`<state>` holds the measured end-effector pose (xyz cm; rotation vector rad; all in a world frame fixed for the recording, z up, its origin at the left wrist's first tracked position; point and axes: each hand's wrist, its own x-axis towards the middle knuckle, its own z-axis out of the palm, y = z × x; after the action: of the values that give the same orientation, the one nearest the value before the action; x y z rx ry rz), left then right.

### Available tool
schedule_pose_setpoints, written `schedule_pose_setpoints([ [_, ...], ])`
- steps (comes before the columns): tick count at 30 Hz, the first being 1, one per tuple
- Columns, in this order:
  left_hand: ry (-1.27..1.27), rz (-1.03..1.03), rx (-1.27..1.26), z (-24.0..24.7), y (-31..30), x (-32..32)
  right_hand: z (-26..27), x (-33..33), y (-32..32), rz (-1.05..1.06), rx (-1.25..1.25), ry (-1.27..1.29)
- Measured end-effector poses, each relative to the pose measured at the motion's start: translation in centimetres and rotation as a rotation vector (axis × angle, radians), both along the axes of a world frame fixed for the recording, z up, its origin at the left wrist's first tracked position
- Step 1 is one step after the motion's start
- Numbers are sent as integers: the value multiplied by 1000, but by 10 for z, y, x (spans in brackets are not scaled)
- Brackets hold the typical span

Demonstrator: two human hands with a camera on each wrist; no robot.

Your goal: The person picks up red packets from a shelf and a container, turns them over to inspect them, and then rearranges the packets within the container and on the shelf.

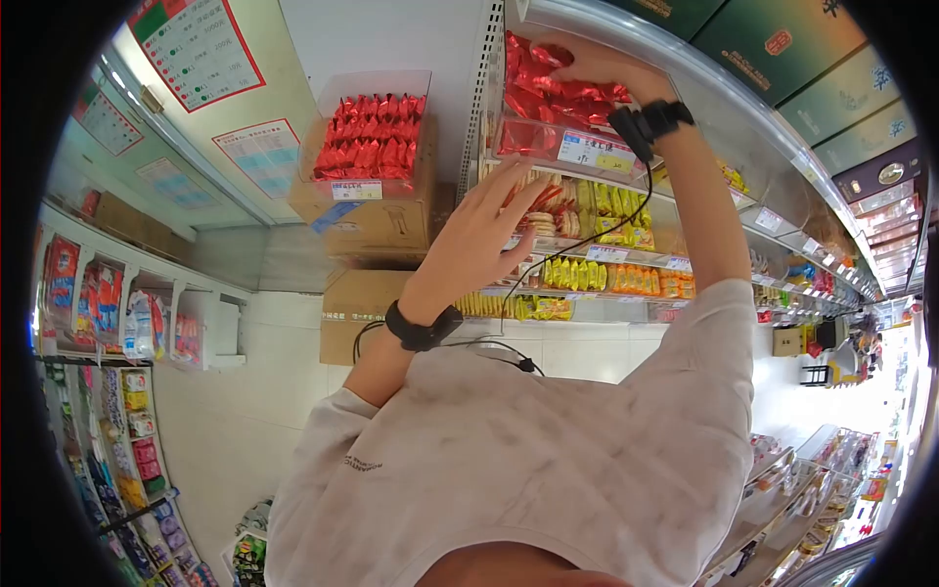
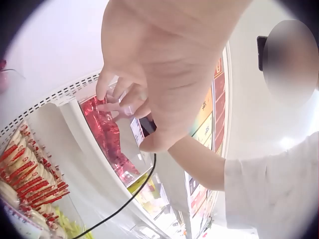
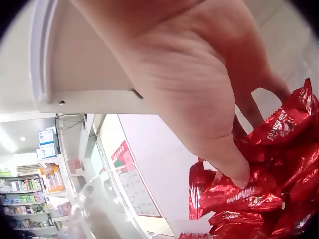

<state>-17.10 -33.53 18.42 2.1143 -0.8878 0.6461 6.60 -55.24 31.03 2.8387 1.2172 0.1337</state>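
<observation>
Shiny red packets (image 1: 548, 98) fill the top bin of a white store shelf (image 1: 484, 98). My right hand (image 1: 577, 59) reaches up into that pile, fingers and thumb curled round a red packet (image 3: 281, 122), the thumb pressing on others (image 3: 249, 199). My left hand (image 1: 489, 230) hovers lower in front of the shelf with fingers spread, holding nothing. In the left wrist view the left hand (image 2: 114, 99) hangs relaxed before the red packets (image 2: 107, 134). A black cable (image 1: 587, 235) runs between the two wrist bands.
A clear tub of more red packets (image 1: 372, 137) stands on stacked cardboard boxes (image 1: 367, 220) left of the shelf. Lower shelf rows hold yellow and orange snack packs (image 1: 606, 210). Racks of goods (image 1: 98, 303) line the left; an aisle (image 1: 831, 391) opens right.
</observation>
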Motion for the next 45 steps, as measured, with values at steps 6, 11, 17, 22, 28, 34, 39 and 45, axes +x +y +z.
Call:
schedule_pose_setpoints([
  [6, -63, -19, -114, 4, 9, 5, -8, -76, -12, 98, 275, 164],
  [11, -62, 23, -269, 21, 14, 0, -2, -160, 2, -49, 762, -37],
  [17, -228, 51, -253, 58, 2, 1, -28, -218, 30, -116, 1252, 266],
  [22, -280, 121, -202, 47, 4, 11, -30, -230, 22, -138, 1277, 573],
  [28, -126, 63, -124, 51, 15, -3, -34, -242, 20, -74, 1401, 713],
  [34, 571, -307, -640, 46, 10, -22, -20, -236, 7, -100, 1167, 705],
  [39, 764, -339, -829, 24, 14, -15, -24, -161, -24, -80, 811, -243],
  [45, 896, -507, -1225, 21, 14, -12, -52, -100, -75, -398, 540, -70],
])
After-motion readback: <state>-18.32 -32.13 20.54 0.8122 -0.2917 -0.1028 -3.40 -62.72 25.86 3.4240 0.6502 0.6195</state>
